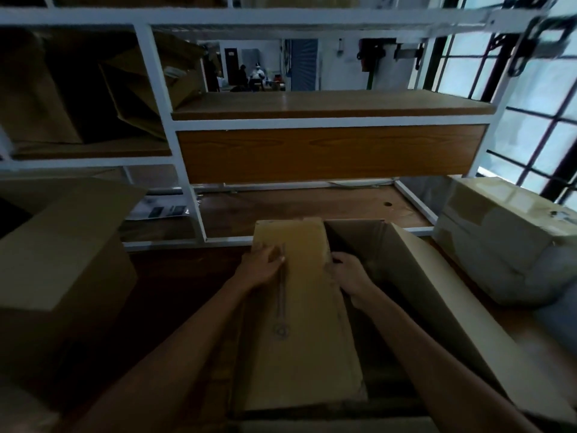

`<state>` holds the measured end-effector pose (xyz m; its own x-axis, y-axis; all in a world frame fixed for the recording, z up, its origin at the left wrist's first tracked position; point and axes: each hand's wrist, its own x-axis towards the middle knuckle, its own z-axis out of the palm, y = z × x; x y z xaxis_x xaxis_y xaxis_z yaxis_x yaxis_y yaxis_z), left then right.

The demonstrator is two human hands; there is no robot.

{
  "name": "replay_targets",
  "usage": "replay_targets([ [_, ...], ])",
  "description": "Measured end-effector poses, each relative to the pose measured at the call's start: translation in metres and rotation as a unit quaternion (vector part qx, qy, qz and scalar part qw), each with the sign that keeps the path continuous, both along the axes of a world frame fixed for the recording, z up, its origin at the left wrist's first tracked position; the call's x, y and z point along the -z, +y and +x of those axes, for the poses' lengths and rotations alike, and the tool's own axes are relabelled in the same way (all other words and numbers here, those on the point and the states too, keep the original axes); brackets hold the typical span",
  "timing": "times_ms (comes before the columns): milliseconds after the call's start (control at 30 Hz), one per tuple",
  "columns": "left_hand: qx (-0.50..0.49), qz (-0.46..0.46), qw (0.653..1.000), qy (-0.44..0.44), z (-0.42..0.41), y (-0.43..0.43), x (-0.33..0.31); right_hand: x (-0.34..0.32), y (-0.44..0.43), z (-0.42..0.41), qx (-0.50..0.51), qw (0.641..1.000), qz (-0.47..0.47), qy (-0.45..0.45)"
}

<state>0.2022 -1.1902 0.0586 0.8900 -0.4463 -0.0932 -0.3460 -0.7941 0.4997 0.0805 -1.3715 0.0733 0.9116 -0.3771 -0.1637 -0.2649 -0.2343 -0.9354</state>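
Note:
An open cardboard box lies on the dark wooden table in front of me. Its long left flap is folded over the opening and carries a printed mark. My left hand rests flat on the far part of that flap with its fingers stretched out. My right hand holds the flap's right edge, its fingers curled under and down into the box. The box's inside is dark and its contents cannot be made out.
A closed brown carton stands at the left. A pale taped carton sits at the right. A white metal shelf frame with wooden boards rises behind the box, with folded cardboard on its left shelf.

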Motion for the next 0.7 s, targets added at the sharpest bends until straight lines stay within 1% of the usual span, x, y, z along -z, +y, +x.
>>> replay_targets([
  [67, 0.002, -0.067, 0.998, -0.001, -0.009, 0.017, -0.019, -0.021, 0.017, -0.004, 0.020, 0.998, 0.026, -0.053],
  [133, -0.010, -0.163, 0.985, 0.049, -0.019, 0.037, -0.046, -0.049, 0.040, -0.013, 0.023, 0.994, 0.052, -0.094],
  [200, -0.006, -0.275, 0.953, 0.124, -0.030, 0.056, -0.072, -0.066, 0.067, -0.021, -0.006, 0.984, 0.131, -0.121],
  [233, -0.007, -0.323, 0.936, 0.138, -0.036, 0.065, -0.085, -0.072, 0.081, -0.023, -0.023, 0.980, 0.153, -0.128],
  [267, -0.014, -0.363, 0.922, 0.138, -0.043, 0.073, -0.096, -0.072, 0.095, -0.022, -0.039, 0.979, 0.152, -0.128],
  [300, -0.023, -0.396, 0.908, 0.133, -0.047, 0.081, -0.105, -0.072, 0.110, -0.020, -0.062, 0.983, 0.120, -0.124],
  [367, -0.029, -0.414, 0.903, 0.108, -0.056, 0.094, -0.122, -0.065, 0.136, -0.012, -0.119, 0.988, -0.022, -0.100],
  [400, -0.028, -0.395, 0.914, 0.083, -0.059, 0.101, -0.128, -0.057, 0.148, -0.008, -0.136, 0.984, -0.088, -0.077],
  [433, -0.022, -0.359, 0.932, 0.044, -0.060, 0.109, -0.131, -0.048, 0.159, -0.006, -0.142, 0.980, -0.128, -0.051],
  [500, -0.015, -0.248, 0.967, -0.046, -0.054, 0.128, -0.133, -0.031, 0.175, -0.009, -0.141, 0.983, -0.120, 0.006],
  [567, -0.012, -0.140, 0.988, -0.069, -0.046, 0.149, -0.132, -0.012, 0.182, -0.012, -0.141, 0.984, -0.096, 0.040],
  [633, -0.014, 0.002, 0.997, -0.072, -0.039, 0.172, -0.129, 0.002, 0.186, -0.013, -0.146, 0.982, -0.102, 0.062],
  [700, -0.021, 0.144, 0.984, -0.101, -0.032, 0.192, -0.120, 0.010, 0.190, -0.016, -0.153, 0.978, -0.121, 0.071],
])
